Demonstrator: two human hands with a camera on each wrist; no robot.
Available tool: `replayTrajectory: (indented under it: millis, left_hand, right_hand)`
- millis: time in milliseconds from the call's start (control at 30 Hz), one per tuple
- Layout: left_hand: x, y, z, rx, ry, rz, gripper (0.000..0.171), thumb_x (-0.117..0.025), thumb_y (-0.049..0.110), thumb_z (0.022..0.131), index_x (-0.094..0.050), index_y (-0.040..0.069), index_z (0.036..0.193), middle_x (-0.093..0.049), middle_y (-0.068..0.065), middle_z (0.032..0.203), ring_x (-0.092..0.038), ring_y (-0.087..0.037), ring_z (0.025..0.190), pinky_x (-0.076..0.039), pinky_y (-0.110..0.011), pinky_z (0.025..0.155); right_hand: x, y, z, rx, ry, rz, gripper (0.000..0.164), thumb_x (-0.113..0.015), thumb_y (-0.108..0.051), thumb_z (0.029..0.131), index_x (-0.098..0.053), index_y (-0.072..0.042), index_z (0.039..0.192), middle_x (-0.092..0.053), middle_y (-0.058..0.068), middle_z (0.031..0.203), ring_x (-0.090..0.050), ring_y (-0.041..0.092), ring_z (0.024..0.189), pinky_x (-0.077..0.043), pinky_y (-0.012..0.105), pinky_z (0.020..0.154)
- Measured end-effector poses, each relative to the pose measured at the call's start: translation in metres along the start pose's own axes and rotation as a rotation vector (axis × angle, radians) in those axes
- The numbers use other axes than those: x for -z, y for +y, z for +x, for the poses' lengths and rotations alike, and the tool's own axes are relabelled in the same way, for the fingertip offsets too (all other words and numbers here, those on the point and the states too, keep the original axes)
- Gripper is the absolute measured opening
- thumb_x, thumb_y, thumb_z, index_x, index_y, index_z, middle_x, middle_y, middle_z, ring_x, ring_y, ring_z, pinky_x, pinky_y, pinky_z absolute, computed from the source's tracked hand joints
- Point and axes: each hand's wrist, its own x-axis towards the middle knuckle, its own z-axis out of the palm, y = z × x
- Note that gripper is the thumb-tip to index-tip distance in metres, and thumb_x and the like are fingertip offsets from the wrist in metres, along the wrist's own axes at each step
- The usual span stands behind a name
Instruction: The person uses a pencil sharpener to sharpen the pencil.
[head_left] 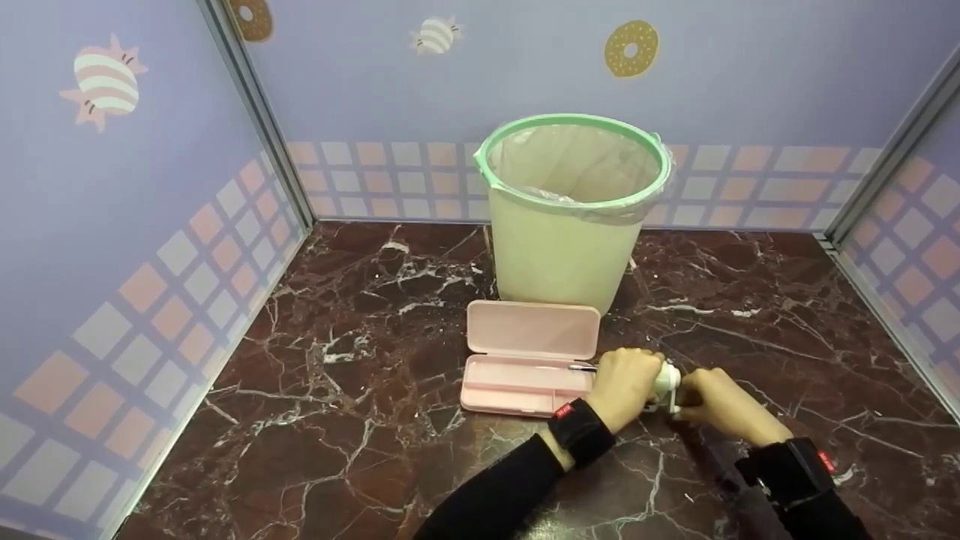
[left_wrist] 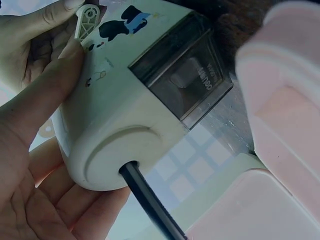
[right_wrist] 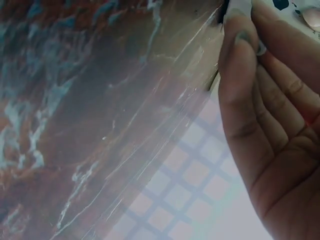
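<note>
Sharpener (head_left: pixel 666 379) sat just right of the case (head_left: pixel 502 373), left hand (head_left: pixel 625 386) wrapped round its body, right hand (head_left: pixel 716 403) pinching the crank (left_wrist: pixel 88 24); pencil (left_wrist: pixel 151 201) poked out opposite the crank, long axis running left toward the case, so yeah, left hand was nearer it

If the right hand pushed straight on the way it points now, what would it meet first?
The right hand would most likely meet the white sharpener, whose crank it pinches; the left hand grips the sharpener's body from the other side, though exact depth is unclear.
</note>
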Motion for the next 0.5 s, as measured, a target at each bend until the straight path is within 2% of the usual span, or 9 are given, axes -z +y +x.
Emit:
replayTrajectory:
  millis: [133,233,400,500]
  left_hand:
    - [0.0,0.002,0.0,-0.013,0.022,0.004,0.032,-0.083,0.048,0.062,-0.071,0.031,0.087,-0.071,0.016,0.08,-0.067,-0.004,0.069,-0.052,-0.021,0.056]
    - [-0.001,0.0,0.0,-0.019,0.034,0.004,0.025,-0.082,0.041,0.066,-0.071,0.03,0.085,-0.07,0.015,0.078,-0.066,-0.005,0.067,-0.052,-0.021,0.055]
    - [-0.002,-0.003,0.0,-0.029,0.055,0.006,0.014,-0.079,0.033,0.072,-0.07,0.029,0.083,-0.07,0.014,0.076,-0.065,-0.006,0.064,-0.051,-0.021,0.053]
    - [-0.001,-0.005,0.002,-0.037,0.053,0.0,0.021,-0.082,0.038,0.069,-0.072,0.028,0.085,-0.071,0.013,0.077,-0.067,-0.006,0.067,-0.052,-0.022,0.055]
  right_hand:
    - [0.013,-0.01,-0.008,-0.004,-0.005,0.04,0.018,-0.08,-0.003,0.07,-0.066,-0.014,0.067,-0.064,-0.008,0.063,-0.047,-0.005,0.055,-0.044,0.02,0.052]
    - [0.024,-0.02,-0.01,-0.018,0.002,0.072,0.017,-0.077,-0.001,0.073,-0.067,-0.013,0.068,-0.066,-0.006,0.066,-0.053,-0.004,0.056,-0.047,0.02,0.053]
    - [0.033,-0.028,-0.007,-0.043,0.027,0.06,0.016,-0.076,0.0,0.075,-0.069,-0.012,0.069,-0.069,-0.004,0.067,-0.058,-0.002,0.057,-0.051,0.021,0.055]
    - [0.034,-0.028,-0.006,-0.055,0.07,0.052,0.015,-0.077,0.001,0.074,-0.07,-0.012,0.069,-0.07,-0.002,0.068,-0.06,-0.001,0.058,-0.052,0.021,0.055]
